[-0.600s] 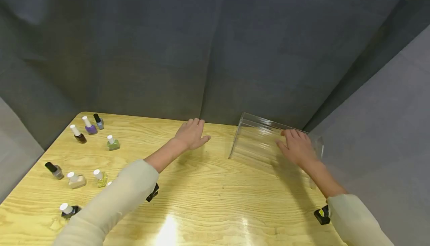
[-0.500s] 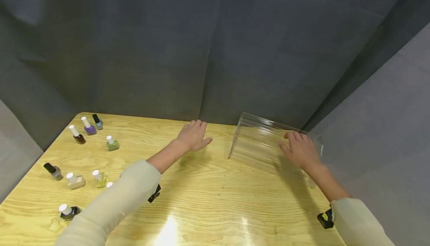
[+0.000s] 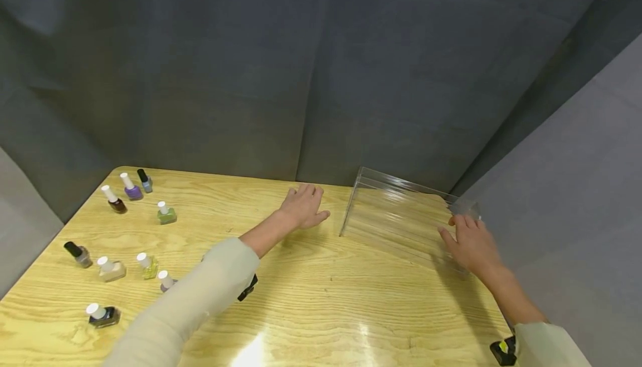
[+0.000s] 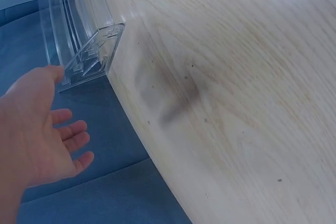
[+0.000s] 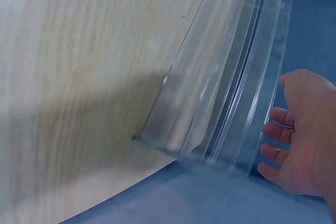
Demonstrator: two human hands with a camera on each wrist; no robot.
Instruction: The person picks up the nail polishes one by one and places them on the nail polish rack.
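A clear tiered acrylic rack [image 3: 396,216] stands at the back right of the wooden table, its stepped side panel [image 4: 97,56] showing in the left wrist view. My left hand [image 3: 303,208] is over the table just left of the rack, fingers relaxed and thumb apart, holding nothing. In the left wrist view its thumb tip overlaps the rack's end. My right hand [image 3: 473,247] is at the rack's right end, fingers loosely bent with nothing in them. From the right wrist, those fingertips [image 5: 273,129] show right beside the rack's long edge.
Several nail polish bottles stand at the table's left, among them a purple one [image 3: 133,191], a green one [image 3: 167,216], a cream one [image 3: 112,271] and a black one [image 3: 106,317]. A dark curtain [image 3: 225,77] hangs behind the table; a grey panel [image 3: 577,200] rises at right.
My left hand has moved right, closer to the rack. My right hand has shifted right and toward me. A lilac bottle shows more from behind my left sleeve. The rack stays put.
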